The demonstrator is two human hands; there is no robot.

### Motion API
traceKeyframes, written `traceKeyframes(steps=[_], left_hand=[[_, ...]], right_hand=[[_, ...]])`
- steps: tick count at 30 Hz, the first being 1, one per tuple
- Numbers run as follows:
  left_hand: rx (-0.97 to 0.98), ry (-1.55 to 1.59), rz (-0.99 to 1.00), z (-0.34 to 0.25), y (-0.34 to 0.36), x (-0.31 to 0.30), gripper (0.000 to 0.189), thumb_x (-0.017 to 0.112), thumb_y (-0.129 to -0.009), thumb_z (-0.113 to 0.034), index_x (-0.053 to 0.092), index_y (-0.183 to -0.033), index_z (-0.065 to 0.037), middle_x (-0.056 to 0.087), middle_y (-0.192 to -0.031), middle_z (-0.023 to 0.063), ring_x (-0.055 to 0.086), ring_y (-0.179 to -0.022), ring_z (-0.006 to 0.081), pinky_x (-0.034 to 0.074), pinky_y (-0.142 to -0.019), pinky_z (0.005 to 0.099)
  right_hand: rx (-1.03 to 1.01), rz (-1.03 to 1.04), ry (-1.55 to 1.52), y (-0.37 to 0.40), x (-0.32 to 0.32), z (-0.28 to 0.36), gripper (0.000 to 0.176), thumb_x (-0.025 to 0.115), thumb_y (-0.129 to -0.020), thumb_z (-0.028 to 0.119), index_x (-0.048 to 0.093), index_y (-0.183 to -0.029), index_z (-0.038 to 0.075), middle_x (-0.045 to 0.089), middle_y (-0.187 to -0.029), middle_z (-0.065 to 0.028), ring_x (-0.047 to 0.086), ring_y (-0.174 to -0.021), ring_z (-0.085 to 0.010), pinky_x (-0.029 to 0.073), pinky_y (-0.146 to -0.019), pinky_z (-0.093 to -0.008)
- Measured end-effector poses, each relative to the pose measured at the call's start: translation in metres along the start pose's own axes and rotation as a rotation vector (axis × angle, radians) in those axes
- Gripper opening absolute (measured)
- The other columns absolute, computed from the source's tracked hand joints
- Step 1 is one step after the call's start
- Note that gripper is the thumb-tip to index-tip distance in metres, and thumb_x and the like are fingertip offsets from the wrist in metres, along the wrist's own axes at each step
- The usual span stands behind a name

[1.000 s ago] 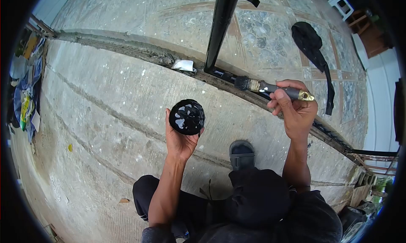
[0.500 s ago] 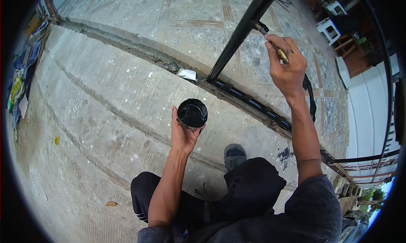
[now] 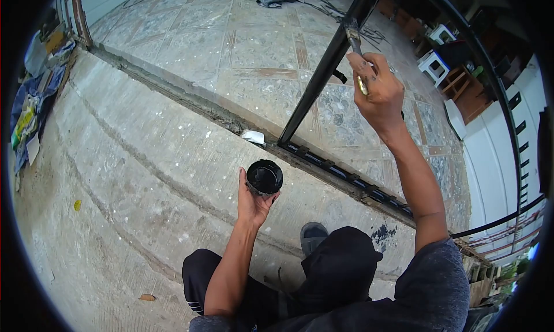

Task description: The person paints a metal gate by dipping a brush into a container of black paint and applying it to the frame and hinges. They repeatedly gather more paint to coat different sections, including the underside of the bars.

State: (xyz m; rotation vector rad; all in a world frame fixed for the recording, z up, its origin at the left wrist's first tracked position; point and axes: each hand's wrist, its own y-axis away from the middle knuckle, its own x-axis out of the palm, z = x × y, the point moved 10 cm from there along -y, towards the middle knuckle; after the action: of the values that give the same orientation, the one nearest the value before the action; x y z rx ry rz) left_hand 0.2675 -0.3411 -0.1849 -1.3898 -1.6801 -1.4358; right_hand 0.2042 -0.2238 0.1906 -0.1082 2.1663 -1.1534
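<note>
My left hand (image 3: 254,206) is wrapped round a small round cup of black paint (image 3: 264,176), held upright over the concrete. Black paint coats the inside of its wall. With its fingers closed, my right hand (image 3: 379,95) grips a paintbrush (image 3: 355,43) by the handle, and part of the handle shows below the fingers. The bristles are up against a black metal post (image 3: 323,72), which looks glossy and slants in this view. From the post's foot a black metal bottom rail (image 3: 340,176) runs to the right along the floor edge.
A crumpled white scrap (image 3: 253,137) lies beside the post's foot. Black paint spots (image 3: 384,234) mark the concrete near my sandal (image 3: 313,238). White plastic stools (image 3: 433,66) stand at the upper right. Bags and cloth (image 3: 37,112) are piled at the far left.
The brush has moved from the post's small side fitting to higher on the post's face. My view has tilted up, showing more floor. My left hand still holds the cup.
</note>
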Motion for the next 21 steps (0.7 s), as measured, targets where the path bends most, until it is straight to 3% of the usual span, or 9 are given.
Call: traceKeyframes(steps=[3, 4, 7, 8, 11, 21], left_hand=[[-0.002, 0.01, 0.055, -0.001, -0.004, 0.005, 0.063, 0.045, -0.096, -0.066, 0.06, -0.123, -0.011, 0.07, -0.108, 0.0097, 0.073, -0.085, 0.0209, 0.065, -0.066, 0.0354], [-0.005, 0.029, 0.048, -0.003, -0.001, 0.008, 0.063, 0.045, -0.096, -0.065, 0.059, -0.124, -0.01, 0.07, -0.108, 0.0105, 0.073, -0.084, 0.0214, 0.065, -0.065, 0.0351], [0.012, 0.071, 0.016, -0.011, 0.0, 0.009, 0.062, 0.046, -0.097, -0.064, 0.06, -0.123, -0.01, 0.07, -0.108, 0.0103, 0.073, -0.083, 0.0211, 0.064, -0.065, 0.0334], [0.018, 0.065, 0.022, -0.012, 0.002, 0.009, 0.062, 0.045, -0.097, -0.064, 0.06, -0.123, -0.01, 0.07, -0.108, 0.0101, 0.073, -0.084, 0.0207, 0.064, -0.065, 0.0333], [0.031, 0.039, 0.081, -0.016, 0.003, 0.015, 0.061, 0.044, -0.098, -0.063, 0.06, -0.122, -0.01, 0.07, -0.107, 0.0096, 0.073, -0.084, 0.0194, 0.064, -0.067, 0.0333], [0.087, 0.013, 0.097, -0.025, 0.009, 0.025, 0.061, 0.039, -0.1, -0.062, 0.061, -0.121, -0.009, 0.071, -0.107, 0.0081, 0.072, -0.088, 0.0172, 0.062, -0.07, 0.0316]], right_hand=[[-0.078, 0.502, -0.002, 0.032, 0.06, 0.036, 0.031, 0.068, -0.081, -0.001, 0.069, -0.109, 0.01, 0.064, -0.099, -0.0112, 0.067, -0.074, -0.0314, 0.054, -0.061, -0.0368], [-0.077, 0.583, -0.144, 0.041, 0.066, 0.046, 0.022, 0.067, -0.087, 0.007, 0.069, -0.109, 0.007, 0.065, -0.093, -0.0073, 0.067, -0.068, -0.0235, 0.053, -0.057, -0.0338], [0.394, 0.562, -0.728, 0.051, 0.07, 0.044, 0.018, 0.066, -0.092, 0.012, 0.067, -0.108, 0.003, 0.066, -0.083, -0.0071, 0.062, -0.059, -0.0149, 0.05, -0.054, -0.0327], [0.67, 0.537, -0.977, 0.058, 0.072, 0.046, 0.018, 0.066, -0.095, 0.016, 0.068, -0.102, 0.0, 0.066, -0.076, -0.0044, 0.061, -0.059, -0.0086, 0.046, -0.052, -0.0251], [0.809, 0.562, -1.24, 0.066, 0.076, 0.076, 0.016, 0.066, -0.096, 0.015, 0.068, -0.1, 0.0, 0.063, -0.073, -0.0003, 0.06, -0.059, -0.0055, 0.044, -0.05, -0.02], [0.626, 0.714, -1.091, 0.095, 0.093, 0.115, 0.013, 0.068, -0.094, 0.012, 0.069, -0.099, 0.0, 0.06, -0.066, 0.0023, 0.057, -0.061, -0.003, 0.046, -0.053, -0.021]])
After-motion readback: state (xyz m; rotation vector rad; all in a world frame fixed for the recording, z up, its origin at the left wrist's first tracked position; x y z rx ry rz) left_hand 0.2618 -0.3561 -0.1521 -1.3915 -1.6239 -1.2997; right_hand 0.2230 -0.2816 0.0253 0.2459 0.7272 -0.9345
